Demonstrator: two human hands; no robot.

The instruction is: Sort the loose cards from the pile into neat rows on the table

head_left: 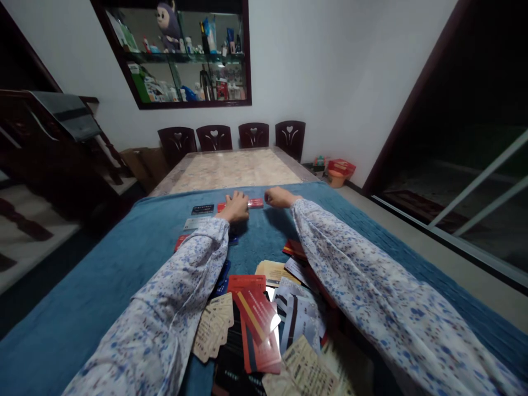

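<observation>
Far out on the blue cloth, my left hand (236, 207) rests with its fingers somewhat apart over a row of cards. A red card (221, 207) shows at its left, and another red card (256, 203) lies to its right. Just beyond that card, my right hand (279, 197) is closed with curled fingers; anything inside is hidden. Beside the row lie a black card (202, 209) and a pale grey card (195, 223). Between my forearms spreads a pile with red cards (258, 316), silver-grey cards (301, 316) and beige cards (214, 325), some overlapping.
The blue cloth (124, 264) covers the near part of a long table (243, 168). Several dark chairs (253, 135) stand at its far end. A red bag (341, 168) is on the floor at right. A cardboard box (144, 168) stands at left.
</observation>
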